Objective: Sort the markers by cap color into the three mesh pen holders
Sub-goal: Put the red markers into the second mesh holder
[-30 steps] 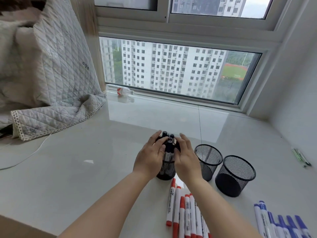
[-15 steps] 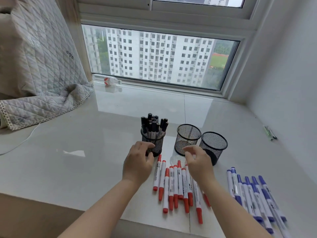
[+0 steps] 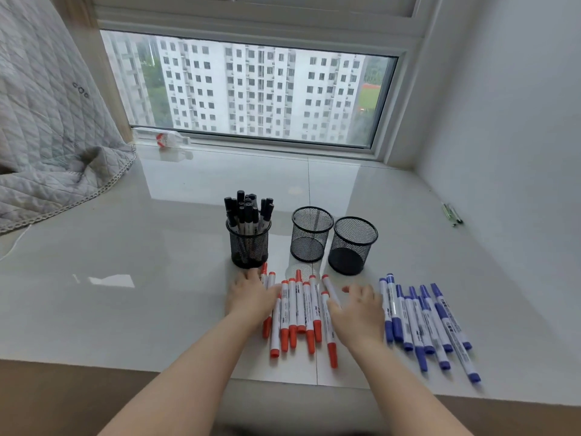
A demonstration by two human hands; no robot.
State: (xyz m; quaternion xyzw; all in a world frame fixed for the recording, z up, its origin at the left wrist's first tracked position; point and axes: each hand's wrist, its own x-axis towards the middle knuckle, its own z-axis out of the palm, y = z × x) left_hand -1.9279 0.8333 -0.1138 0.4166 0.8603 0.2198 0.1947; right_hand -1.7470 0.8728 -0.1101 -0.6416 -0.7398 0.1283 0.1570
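Red-capped white markers (image 3: 298, 313) at lower centre come next, we judge: our left hand (image 3: 251, 297) and right hand (image 3: 358, 309), fingers loose, must gather them.

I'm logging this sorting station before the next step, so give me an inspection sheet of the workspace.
Surface: glossy white sill.
Job's things: black markers upright in left holder; middle holder and right holder empty; red markers and blue markers lying flat.
Clutter: bottle by window; green pens.
Hands: left hand and right hand flank the red markers.
Cables: white cord.
Surroundings: quilt, window.
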